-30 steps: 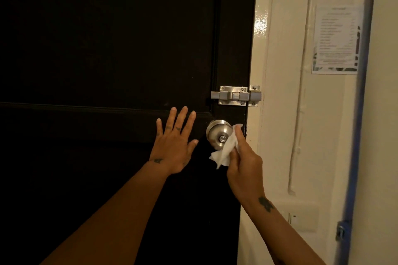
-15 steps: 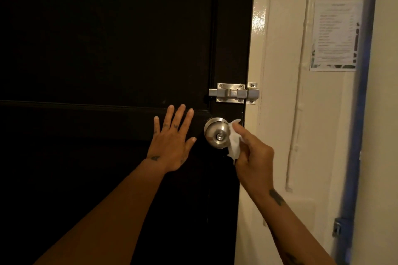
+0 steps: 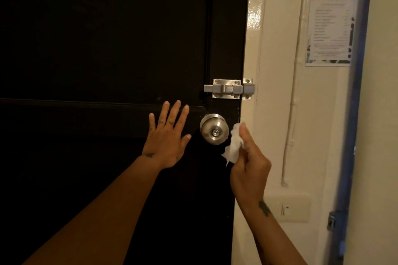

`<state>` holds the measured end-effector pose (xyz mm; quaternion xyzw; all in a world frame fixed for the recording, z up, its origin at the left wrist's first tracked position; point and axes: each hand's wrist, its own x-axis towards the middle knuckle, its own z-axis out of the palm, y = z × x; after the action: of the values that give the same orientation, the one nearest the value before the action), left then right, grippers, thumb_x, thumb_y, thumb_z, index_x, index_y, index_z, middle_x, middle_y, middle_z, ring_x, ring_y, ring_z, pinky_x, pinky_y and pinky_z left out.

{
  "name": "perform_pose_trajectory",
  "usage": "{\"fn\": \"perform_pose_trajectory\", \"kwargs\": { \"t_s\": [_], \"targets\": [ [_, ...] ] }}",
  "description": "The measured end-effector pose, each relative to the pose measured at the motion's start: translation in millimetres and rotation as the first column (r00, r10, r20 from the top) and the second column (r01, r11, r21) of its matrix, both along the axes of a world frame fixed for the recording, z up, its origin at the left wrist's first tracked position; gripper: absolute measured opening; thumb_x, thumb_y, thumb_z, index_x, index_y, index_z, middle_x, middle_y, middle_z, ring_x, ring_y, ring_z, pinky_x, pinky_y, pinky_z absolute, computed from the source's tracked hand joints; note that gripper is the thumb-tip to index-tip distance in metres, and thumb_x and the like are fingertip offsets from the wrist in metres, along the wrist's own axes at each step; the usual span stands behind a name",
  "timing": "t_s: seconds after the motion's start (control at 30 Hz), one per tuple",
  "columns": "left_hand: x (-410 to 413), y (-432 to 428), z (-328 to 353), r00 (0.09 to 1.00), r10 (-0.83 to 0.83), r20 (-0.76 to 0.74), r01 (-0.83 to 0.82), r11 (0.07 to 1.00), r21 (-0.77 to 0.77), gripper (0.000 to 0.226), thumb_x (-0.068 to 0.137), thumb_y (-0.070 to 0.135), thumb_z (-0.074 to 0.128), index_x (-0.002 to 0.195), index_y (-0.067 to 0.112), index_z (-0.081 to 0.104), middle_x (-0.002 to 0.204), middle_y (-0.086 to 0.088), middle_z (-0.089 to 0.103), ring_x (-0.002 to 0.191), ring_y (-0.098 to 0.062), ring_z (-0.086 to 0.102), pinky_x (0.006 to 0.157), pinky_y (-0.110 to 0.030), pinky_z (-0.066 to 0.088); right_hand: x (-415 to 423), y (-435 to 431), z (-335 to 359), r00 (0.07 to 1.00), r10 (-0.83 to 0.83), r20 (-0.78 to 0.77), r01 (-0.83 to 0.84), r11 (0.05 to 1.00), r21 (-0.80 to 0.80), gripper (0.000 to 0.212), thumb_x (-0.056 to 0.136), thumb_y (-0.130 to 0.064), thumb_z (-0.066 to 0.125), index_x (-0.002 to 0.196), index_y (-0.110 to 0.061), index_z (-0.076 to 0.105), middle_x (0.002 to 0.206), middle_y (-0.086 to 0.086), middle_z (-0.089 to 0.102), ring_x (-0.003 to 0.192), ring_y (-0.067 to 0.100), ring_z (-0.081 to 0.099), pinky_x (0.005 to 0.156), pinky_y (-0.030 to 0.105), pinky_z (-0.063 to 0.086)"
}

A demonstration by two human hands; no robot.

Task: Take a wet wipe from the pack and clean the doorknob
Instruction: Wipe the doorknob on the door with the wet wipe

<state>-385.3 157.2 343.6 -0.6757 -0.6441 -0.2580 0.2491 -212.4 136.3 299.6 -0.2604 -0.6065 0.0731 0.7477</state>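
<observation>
A round brushed-metal doorknob sits near the right edge of a dark door. My right hand is just right of the knob and grips a crumpled white wet wipe, which hangs beside the knob's right rim; I cannot tell whether it touches the knob. My left hand lies flat on the door left of the knob, fingers spread, holding nothing. The wipe pack is not in view.
A metal slide bolt is fixed above the knob, bridging door and cream frame. On the wall at right hang a printed notice and a light switch plate. A blue strip runs down the far right.
My right hand has drawn the wipe off the knob's right side and slightly down and right, leaving the whole knob face uncovered. My left hand stays flat on the door.
</observation>
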Motion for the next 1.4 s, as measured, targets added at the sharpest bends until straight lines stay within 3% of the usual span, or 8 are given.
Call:
{"fn": "perform_pose_trajectory", "kwargs": {
  "t_s": [0.13,0.3,0.67,0.77,1.03,1.13,1.3,1.4],
  "targets": [
    [1,0,1,1.000,0.005,0.007,-0.005,1.000,-0.008,0.071,0.096,0.042,0.033,0.127,0.031,-0.030,0.156,0.001,-0.023,0.141,-0.022,-0.027,0.113,-0.051,-0.012,-12,6,12,0.995,0.042,0.088,-0.035,0.996,-0.081,0.044,0.091,-0.001,0.045,0.133,-0.012,0.039,0.124,0.006,0.056,0.109,0.019,0.056,0.088,0.003,0.037],
    [0,1,0,1.000,-0.006,0.003,0.006,1.000,0.001,0.072,0.096,0.042,0.033,0.128,0.031,-0.030,0.156,0.001,-0.023,0.137,-0.020,-0.031,0.112,-0.050,-0.013,-25,4,-5,0.998,0.032,0.058,-0.024,0.990,-0.139,0.051,0.092,-0.006,0.044,0.135,-0.021,0.021,0.126,0.014,0.055,0.110,0.023,0.055,0.086,0.005,0.038],
    [1,-1,-1,1.000,-0.011,0.001,0.011,1.000,0.000,0.073,0.095,0.042,0.034,0.129,0.029,-0.030,0.156,0.000,-0.023,0.141,-0.024,-0.027,0.113,-0.052,-0.011,-17,-8,-30,0.997,0.075,-0.032,-0.079,0.989,-0.122,0.048,0.087,0.002,0.047,0.128,-0.018,0.032,0.111,-0.017,0.050,0.083,-0.007,0.057,0.079,-0.003,0.039],
    [1,-1,0,1.000,-0.015,0.007,0.015,1.000,-0.005,0.074,0.095,0.042,0.035,0.129,0.030,-0.030,0.156,0.000,-0.023,0.141,-0.024,-0.027,0.113,-0.051,-0.012,-10,-4,-14,0.999,0.006,-0.050,-0.007,1.000,-0.010,0.043,0.088,0.001,0.047,0.129,-0.011,0.040,0.121,-0.019,0.043,0.104,-0.006,0.047,0.086,-0.002,0.035],
    [0,0,0,1.000,-0.024,0.008,0.024,1.000,-0.008,0.074,0.095,0.043,0.034,0.131,0.028,-0.030,0.156,0.000,-0.024,0.141,-0.023,-0.028,0.112,-0.051,-0.013,-20,-1,-29,0.970,-0.029,0.240,0.034,0.999,-0.016,0.065,0.087,-0.049,0.039,0.126,0.002,0.045,0.132,0.009,0.041,0.123,0.016,0.040,0.098,-0.001,0.020],
    [0,-1,-1,1.000,-0.025,-0.001,0.025,1.000,-0.004,0.075,0.095,0.043,0.033,0.138,0.026,-0.025,0.156,0.000,-0.024,0.139,-0.021,-0.029,0.112,-0.050,-0.014,-14,2,-41,0.965,-0.054,0.256,0.066,0.997,-0.040,0.050,0.084,-0.029,0.044,0.125,-0.001,0.049,0.133,0.013,0.045,0.122,0.022,0.046,0.099,0.001,0.023],
    [-1,1,-1,1.000,-0.022,-0.002,0.022,1.000,0.004,0.075,0.095,0.043,0.034,0.131,0.028,-0.030,0.156,0.000,-0.024,0.138,-0.021,-0.031,0.112,-0.050,-0.014,-13,1,-22,0.999,-0.014,-0.046,0.010,0.996,-0.090,0.041,0.087,0.005,0.048,0.124,-0.014,0.043,0.112,-0.020,0.046,0.091,-0.015,0.052,0.077,-0.008,0.035],
    [-1,1,-2,1.000,-0.011,-0.002,0.011,1.000,0.007,0.075,0.095,0.043,0.034,0.129,0.029,-0.031,0.156,0.000,-0.025,0.140,-0.023,-0.029,0.111,-0.050,-0.015,-23,3,-16,0.999,-0.017,-0.052,0.009,0.989,-0.147,0.042,0.087,0.001,0.050,0.128,-0.009,0.043,0.116,-0.012,0.046,0.101,0.004,0.052,0.078,-0.008,0.033]
  ]
}}
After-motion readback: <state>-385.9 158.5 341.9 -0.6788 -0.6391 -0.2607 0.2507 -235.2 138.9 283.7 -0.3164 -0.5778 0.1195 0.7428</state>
